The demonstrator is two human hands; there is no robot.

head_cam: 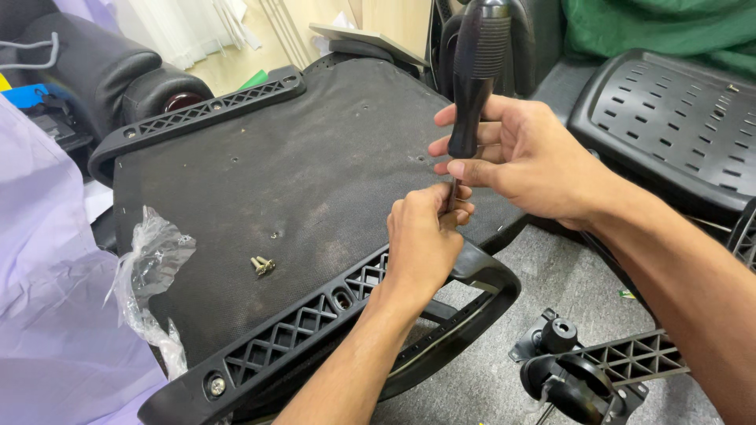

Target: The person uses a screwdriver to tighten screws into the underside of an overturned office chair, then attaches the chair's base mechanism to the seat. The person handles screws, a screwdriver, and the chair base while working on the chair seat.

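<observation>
An upturned black chair seat [299, 173] with a fabric underside fills the middle of the view. A black plastic armrest bracket [315, 323] runs along its near edge. My right hand [528, 157] grips the lower end of a black-handled screwdriver [476, 71], which stands upright. My left hand [421, 240] is pinched around the screwdriver's shaft just above the near bracket; the tip is hidden by my fingers. Two loose screws [262, 265] lie on the seat to the left of my left hand.
A second armrest bracket [205, 114] sits on the seat's far edge. A crumpled clear plastic bag [150, 267] lies at the left, beside lavender sheeting [47, 315]. A black perforated plastic panel [677, 118] is at the right, and a castor wheel base [583, 370] on the grey floor.
</observation>
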